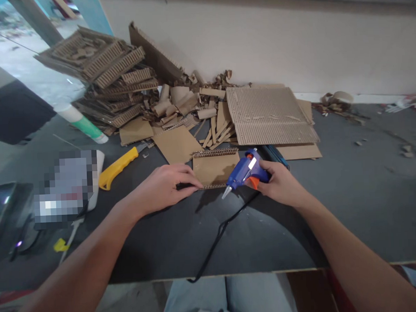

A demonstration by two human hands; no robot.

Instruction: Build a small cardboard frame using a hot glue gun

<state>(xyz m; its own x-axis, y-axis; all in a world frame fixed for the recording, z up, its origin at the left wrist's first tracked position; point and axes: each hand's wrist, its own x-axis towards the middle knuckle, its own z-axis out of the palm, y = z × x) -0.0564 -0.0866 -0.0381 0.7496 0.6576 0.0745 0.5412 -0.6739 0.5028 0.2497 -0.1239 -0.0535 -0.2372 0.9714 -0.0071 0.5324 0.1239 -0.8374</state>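
Note:
My right hand [281, 185] is closed round a blue hot glue gun [246, 171] with an orange trigger, its metal nozzle pointing down-left at the near edge of a small brown cardboard piece [213, 167]. My left hand [164, 185] rests with its fingers pressed on the left near corner of that piece, holding it flat on the dark grey table [351, 205]. The gun's black cord [218, 236] trails toward me over the table's front edge.
A heap of corrugated cardboard sheets and scraps [178, 102] lies at the back by the wall, with a large ribbed sheet [268, 114] to the right. A yellow-handled cutter [118, 167] and a white-green tube [80, 122] lie left. Blurred items sit at far left.

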